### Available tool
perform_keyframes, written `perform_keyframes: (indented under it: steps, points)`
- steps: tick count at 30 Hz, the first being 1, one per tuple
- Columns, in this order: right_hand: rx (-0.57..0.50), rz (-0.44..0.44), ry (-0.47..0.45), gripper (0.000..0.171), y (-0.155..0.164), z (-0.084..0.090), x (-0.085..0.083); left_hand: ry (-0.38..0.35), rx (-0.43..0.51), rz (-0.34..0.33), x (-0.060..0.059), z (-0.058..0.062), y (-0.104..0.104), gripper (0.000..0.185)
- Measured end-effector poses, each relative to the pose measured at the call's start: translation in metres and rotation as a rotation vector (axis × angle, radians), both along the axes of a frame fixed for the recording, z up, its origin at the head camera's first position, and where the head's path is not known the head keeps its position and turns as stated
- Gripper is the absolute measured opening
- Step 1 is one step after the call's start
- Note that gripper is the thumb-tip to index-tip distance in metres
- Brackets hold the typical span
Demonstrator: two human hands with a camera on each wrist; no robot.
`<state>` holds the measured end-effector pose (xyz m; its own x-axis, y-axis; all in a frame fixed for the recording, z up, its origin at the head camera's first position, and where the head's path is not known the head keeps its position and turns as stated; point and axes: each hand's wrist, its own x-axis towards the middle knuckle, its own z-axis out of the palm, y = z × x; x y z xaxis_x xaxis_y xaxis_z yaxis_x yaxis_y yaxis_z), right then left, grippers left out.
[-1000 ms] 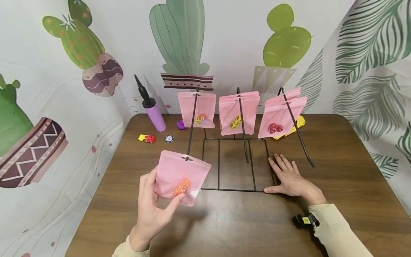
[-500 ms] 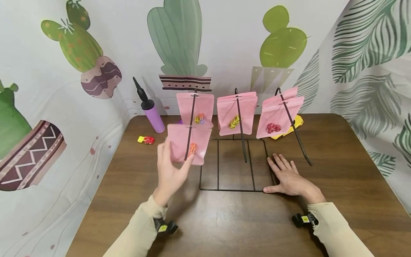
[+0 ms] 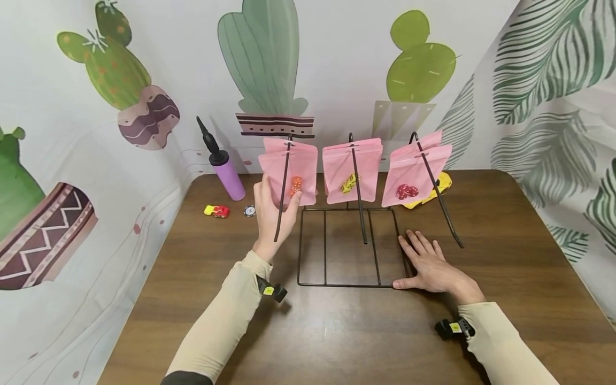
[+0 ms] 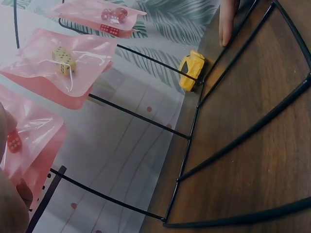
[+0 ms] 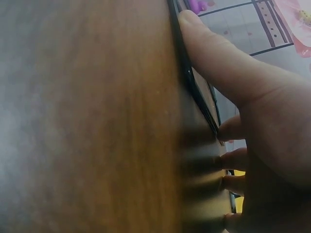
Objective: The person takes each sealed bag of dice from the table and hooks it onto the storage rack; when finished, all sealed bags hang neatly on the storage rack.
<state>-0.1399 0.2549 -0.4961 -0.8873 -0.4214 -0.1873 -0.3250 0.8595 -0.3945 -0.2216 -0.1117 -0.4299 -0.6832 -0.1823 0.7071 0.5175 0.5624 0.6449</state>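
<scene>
A black wire rack (image 3: 346, 283) stands on the brown table (image 3: 337, 342), with three slanted prongs. My left hand (image 3: 275, 211) pinches a pink pouch with orange dice (image 3: 291, 174) far up the left prong (image 3: 281, 198), against the pouches hung there. The middle prong carries pouches with yellow dice (image 3: 351, 171); the right prong holds pouches with red dice (image 3: 415, 171). My right hand (image 3: 430, 263) lies flat on the table, fingers straight, pressing the rack's right base wire (image 5: 189, 82). The left wrist view shows the orange-dice pouch (image 4: 24, 136) by my fingers.
A purple hand pump (image 3: 223, 168) stands at the back left, with a small red and yellow toy car (image 3: 217, 211) and a poker chip (image 3: 248, 212) near it. A yellow toy car (image 3: 435, 190) lies behind the right pouches. Printed cactus backdrops enclose the table.
My left hand lifted the orange-dice pouch from near the table's front, threaded it on the left prong and slid it up to the other pouches. The right hand stayed put.
</scene>
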Motion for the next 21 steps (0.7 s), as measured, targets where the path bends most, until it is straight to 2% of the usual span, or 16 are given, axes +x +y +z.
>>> perform_keyframes:
  steps: [5,13,17,21]
  points:
    - [0.008,-0.002,0.002,0.120,0.002,-0.001,0.001,0.004,-0.004,-0.005,0.003,0.000,0.001,0.080]
    - [0.013,-0.013,0.021,0.118,0.006,0.000,0.005,-0.009,-0.029,-0.026,0.003,-0.006,-0.003,0.083]
    - [0.023,-0.008,0.018,0.119,0.006,-0.002,0.004,-0.044,-0.039,-0.064,0.005,-0.009,-0.011,0.082]
    - [0.018,-0.003,0.010,0.119,0.006,-0.003,0.003,-0.124,-0.059,-0.093,0.009,-0.015,-0.023,0.082]
